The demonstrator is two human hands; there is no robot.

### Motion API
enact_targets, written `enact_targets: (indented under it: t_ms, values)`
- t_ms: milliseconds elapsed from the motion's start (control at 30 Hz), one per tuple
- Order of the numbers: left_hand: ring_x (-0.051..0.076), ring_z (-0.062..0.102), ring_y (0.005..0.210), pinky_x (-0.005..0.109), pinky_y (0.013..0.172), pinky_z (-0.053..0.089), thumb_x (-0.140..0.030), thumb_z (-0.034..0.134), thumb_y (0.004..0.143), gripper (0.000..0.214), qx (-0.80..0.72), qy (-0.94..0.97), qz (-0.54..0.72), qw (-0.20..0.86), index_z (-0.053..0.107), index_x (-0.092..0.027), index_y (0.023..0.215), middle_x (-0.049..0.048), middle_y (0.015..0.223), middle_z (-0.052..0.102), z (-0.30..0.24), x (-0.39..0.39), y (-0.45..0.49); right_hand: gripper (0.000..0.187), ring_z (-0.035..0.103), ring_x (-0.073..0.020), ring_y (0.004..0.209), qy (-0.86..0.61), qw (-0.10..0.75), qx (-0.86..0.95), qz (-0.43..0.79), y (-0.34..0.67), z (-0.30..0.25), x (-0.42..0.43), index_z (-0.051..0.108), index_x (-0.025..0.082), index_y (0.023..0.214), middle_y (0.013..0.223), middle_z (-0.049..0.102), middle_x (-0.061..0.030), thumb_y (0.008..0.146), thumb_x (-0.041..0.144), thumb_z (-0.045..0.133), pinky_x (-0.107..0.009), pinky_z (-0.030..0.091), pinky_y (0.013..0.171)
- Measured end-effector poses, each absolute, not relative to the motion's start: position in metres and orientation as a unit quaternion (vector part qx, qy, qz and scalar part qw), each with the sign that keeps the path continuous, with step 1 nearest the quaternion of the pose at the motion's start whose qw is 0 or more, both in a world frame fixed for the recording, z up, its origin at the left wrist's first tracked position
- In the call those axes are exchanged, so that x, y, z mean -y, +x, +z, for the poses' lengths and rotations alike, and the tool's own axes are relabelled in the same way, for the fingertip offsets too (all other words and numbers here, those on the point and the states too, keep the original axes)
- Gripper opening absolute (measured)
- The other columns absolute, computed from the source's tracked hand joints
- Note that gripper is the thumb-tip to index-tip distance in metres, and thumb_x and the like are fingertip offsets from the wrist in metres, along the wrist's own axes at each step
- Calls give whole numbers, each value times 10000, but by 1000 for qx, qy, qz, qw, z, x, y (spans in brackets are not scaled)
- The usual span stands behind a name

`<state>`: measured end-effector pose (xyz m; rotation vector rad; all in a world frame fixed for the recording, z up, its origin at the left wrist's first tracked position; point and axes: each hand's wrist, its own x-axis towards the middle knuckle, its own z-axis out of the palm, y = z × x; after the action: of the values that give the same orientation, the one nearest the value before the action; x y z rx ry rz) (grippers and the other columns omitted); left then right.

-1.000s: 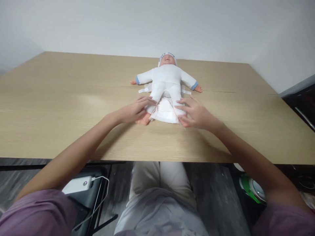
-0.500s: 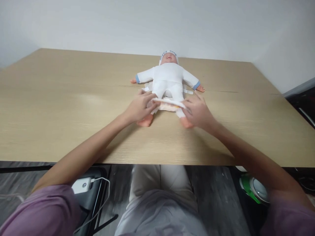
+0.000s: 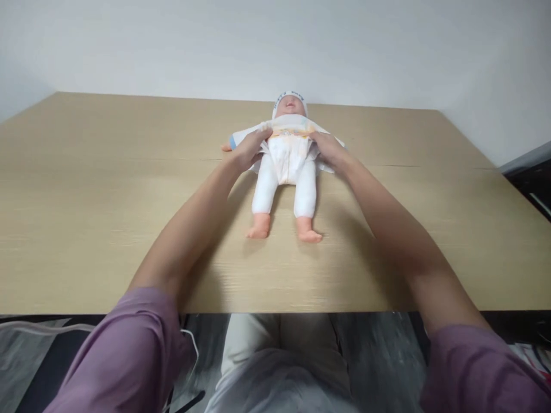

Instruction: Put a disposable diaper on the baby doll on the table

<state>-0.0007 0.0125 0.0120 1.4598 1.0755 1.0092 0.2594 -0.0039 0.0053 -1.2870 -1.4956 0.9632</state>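
A baby doll (image 3: 305, 195) in a white suit and lettered cap lies on its back, feet toward me. Its diaper (image 3: 288, 156) passes between the legs, and the front panel lies up over the belly and chest. My left hand (image 3: 251, 148) grips the panel's left edge, thumb on top. On the other edge my right hand (image 3: 330, 150) has hold in the same way, its fingers partly hidden beneath. Side parts of the diaper stick out under both wrists. The doll's right-side hand is hidden behind my right hand.
The doll lies on a light wooden table (image 3: 107, 229) with a seam running across it. A white wall (image 3: 172, 51) rises behind the far edge. Below the near edge a white cable (image 3: 193, 347) hangs at left, and a dark object (image 3: 534, 178) stands beyond the right edge.
Both hands have moved away from me, bringing the diaper's front panel from between the doll's lower legs up onto its belly and chest. The doll's legs and feet are now uncovered.
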Motion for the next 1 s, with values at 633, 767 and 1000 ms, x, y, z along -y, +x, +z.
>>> enact_targets:
  t_ms: [633, 767, 1000]
  values:
    - [309, 678, 1191, 523, 1078, 584, -516, 660, 1039, 322, -472, 748, 410, 224, 688, -258, 1230, 116, 1350, 750, 51, 73, -34, 213, 687, -248, 851, -610, 345, 705, 109, 323, -14, 161, 681, 234, 1011, 924, 760, -71, 929, 425, 725, -427, 585, 891]
    - [380, 575, 1385, 607, 1238, 461, -546, 614, 1083, 339, -389, 831, 364, 162, 705, -264, 1247, 124, 1374, 710, 68, 94, 14, 238, 674, -266, 857, -642, 322, 692, 63, 323, -19, 168, 636, 250, 945, 849, 708, -46, 921, 451, 762, -417, 550, 876]
    - [531, 399, 1545, 741, 1282, 294, -538, 713, 1013, 391, -347, 897, 248, 112, 738, -215, 1230, 168, 1377, 662, 58, 106, 63, 352, 637, -245, 812, -694, 290, 651, 104, 324, -17, 163, 577, 249, 829, 823, 702, -36, 867, 473, 846, -378, 477, 787]
